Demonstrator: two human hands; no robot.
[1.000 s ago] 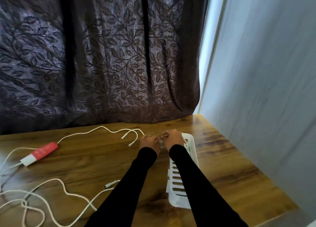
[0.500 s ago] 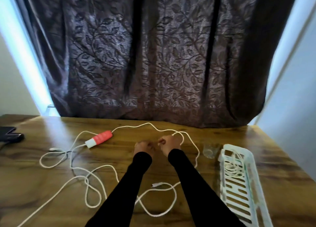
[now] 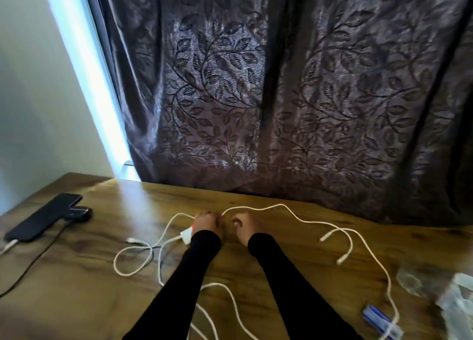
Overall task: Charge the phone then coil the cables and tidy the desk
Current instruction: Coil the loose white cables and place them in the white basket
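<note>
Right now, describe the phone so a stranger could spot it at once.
Start at the wooden desk and go to its far left corner. The phone lies flat there, a thin cable at its near end. It is the only black slab, left of the white cables.

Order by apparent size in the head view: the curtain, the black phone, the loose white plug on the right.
1. Curtain, by far the largest.
2. Black phone.
3. White plug, the smallest.

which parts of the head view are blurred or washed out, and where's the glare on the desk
Head view: the lower right corner smears with motion blur, so the white basket is barely readable; the window strip left of the curtain is blown out; its glare streaks the desk beside the phone; both hands look soft.
</note>
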